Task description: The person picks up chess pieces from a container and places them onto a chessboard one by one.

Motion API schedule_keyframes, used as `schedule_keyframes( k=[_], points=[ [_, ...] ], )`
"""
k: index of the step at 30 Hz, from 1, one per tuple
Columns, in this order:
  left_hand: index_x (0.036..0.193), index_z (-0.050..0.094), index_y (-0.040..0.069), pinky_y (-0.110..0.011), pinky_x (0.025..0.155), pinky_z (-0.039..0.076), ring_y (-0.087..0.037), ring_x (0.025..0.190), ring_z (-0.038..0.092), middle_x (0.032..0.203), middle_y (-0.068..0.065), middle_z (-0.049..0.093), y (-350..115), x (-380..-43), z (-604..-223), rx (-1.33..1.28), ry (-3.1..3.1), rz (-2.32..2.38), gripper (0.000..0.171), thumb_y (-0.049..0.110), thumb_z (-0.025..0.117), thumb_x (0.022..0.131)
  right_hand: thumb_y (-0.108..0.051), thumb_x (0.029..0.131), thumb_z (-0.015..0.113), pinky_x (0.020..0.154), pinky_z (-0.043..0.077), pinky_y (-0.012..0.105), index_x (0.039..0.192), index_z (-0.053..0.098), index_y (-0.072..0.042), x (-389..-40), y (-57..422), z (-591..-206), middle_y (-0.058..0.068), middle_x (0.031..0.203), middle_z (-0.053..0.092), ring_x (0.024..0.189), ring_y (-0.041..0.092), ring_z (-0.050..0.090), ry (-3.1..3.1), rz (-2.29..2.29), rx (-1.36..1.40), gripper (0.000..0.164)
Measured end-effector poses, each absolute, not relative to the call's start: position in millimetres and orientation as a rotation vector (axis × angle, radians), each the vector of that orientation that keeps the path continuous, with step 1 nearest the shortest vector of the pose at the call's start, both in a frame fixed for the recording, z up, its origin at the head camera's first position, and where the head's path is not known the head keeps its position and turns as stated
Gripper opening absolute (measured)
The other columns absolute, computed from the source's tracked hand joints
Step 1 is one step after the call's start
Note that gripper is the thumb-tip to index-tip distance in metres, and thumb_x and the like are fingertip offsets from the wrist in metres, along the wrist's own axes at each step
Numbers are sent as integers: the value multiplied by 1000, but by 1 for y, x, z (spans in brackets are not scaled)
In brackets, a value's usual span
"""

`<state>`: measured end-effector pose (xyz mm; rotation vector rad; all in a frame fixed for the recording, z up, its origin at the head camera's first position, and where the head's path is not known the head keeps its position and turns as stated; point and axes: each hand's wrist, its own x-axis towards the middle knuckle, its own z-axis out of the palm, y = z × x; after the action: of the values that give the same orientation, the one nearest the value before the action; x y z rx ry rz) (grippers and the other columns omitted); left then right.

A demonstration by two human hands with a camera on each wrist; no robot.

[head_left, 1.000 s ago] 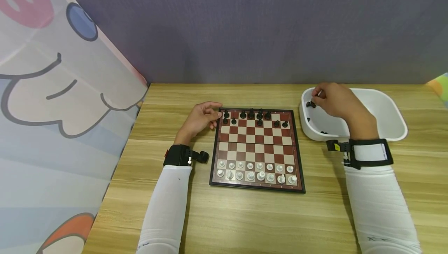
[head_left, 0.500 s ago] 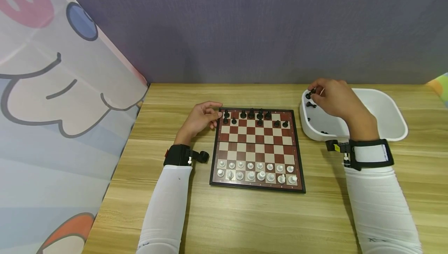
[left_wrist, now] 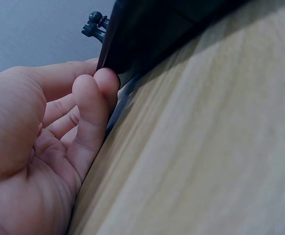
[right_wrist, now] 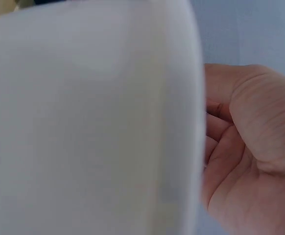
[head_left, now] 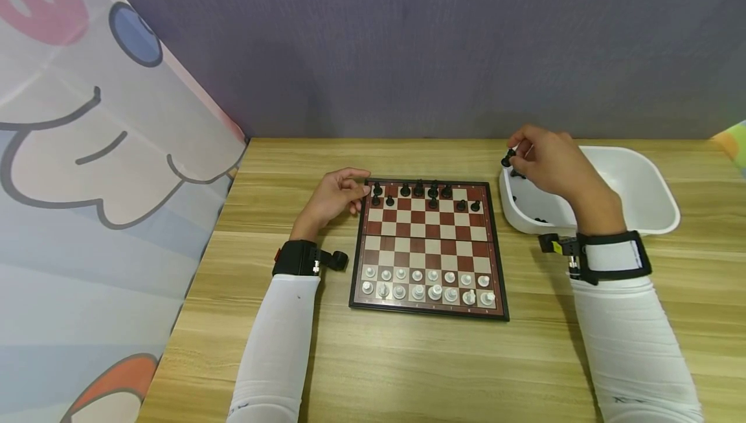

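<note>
The chessboard (head_left: 432,236) lies on the wooden table, white pieces (head_left: 434,292) in two full rows at the near side and black pieces (head_left: 418,188) spread over the two far rows. My left hand (head_left: 335,199) grips the board's left edge near its far corner; in the left wrist view, the fingers (left_wrist: 89,100) curl up against that dark edge. Over the left rim of a white plastic tub (head_left: 653,180), my right hand (head_left: 556,160) pinches a black chess piece (head_left: 508,159) between thumb and fingertips. The tub wall (right_wrist: 93,127) hides those fingertips in the right wrist view.
Several loose black pieces (head_left: 540,220) lie inside the tub, right of the board. A grey partition (head_left: 408,54) rises behind the table (head_left: 408,365), and a cartoon-printed sheet (head_left: 105,248) borders its left side.
My right hand has lifted the black chess piece from inside the tub, up and left to its rim. The left hand and the board have stayed in place.
</note>
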<state>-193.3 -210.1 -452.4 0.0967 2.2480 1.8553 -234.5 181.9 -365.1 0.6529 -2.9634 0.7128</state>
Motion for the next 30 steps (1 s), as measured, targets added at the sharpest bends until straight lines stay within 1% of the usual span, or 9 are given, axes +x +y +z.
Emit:
schedule_keyframes(
  k=[5,6,11,12,13,17,21,26,30],
  points=[
    [121,56,15,-39,58,50,-25,62,54,84,-19,56,-210,-193,-452,108,2243,1855,39,19,66,83,-20,87,56,67,39,38,105,56,-8,-232,177,-364,3,86,59,74,19,54,-2955,735,673,21],
    [121,56,15,-39,58,50,-25,62,54,84,-19,56,-210,-193,-452,109,2242,1856,39,19,65,84,-20,87,57,72,38,39,103,57,-9,-232,176,-364,3,85,59,74,19,54,-2953,740,681,20],
    [120,57,16,-39,58,50,-25,62,54,84,-19,56,-210,-193,-453,106,2237,1861,38,18,65,84,-22,85,62,69,41,36,98,57,-10,-230,169,-366,1,82,58,73,17,53,-2939,749,733,19],
    [120,57,16,-39,58,50,-25,62,54,84,-20,56,-210,-194,-453,104,2235,1863,38,18,65,84,-22,84,63,67,41,35,97,57,-10,-230,168,-366,1,82,58,72,17,53,-2934,745,748,19],
    [120,57,16,-39,58,50,-25,62,54,84,-20,56,-210,-194,-453,102,2234,1863,37,18,65,84,-22,83,64,62,42,34,96,58,-10,-230,167,-367,1,81,58,72,17,53,-2931,739,759,18],
    [120,57,16,-39,58,50,-24,62,54,85,-19,56,-210,-194,-453,100,2232,1860,38,19,66,83,-22,82,66,60,42,33,96,58,-11,-229,162,-368,0,81,57,70,16,52,-2933,710,795,19],
    [120,57,17,-38,58,50,-24,62,54,85,-20,56,-210,-194,-453,103,2229,1860,38,20,66,83,-22,81,67,59,42,32,96,58,-12,-228,158,-370,-1,80,57,70,16,51,-2940,695,813,20],
    [120,57,17,-39,58,50,-25,62,54,85,-20,56,-211,-194,-453,105,2239,1854,38,20,66,83,-23,81,68,62,41,32,95,59,-12,-228,149,-373,-1,80,56,71,15,51,-2948,678,855,21],
    [120,56,16,-39,58,50,-24,62,54,86,-20,56,-212,-194,-452,108,2244,1848,39,21,66,83,-26,81,68,63,41,33,96,59,-12,-227,143,-374,-2,80,56,71,15,51,-2969,667,888,23]
  ],
)
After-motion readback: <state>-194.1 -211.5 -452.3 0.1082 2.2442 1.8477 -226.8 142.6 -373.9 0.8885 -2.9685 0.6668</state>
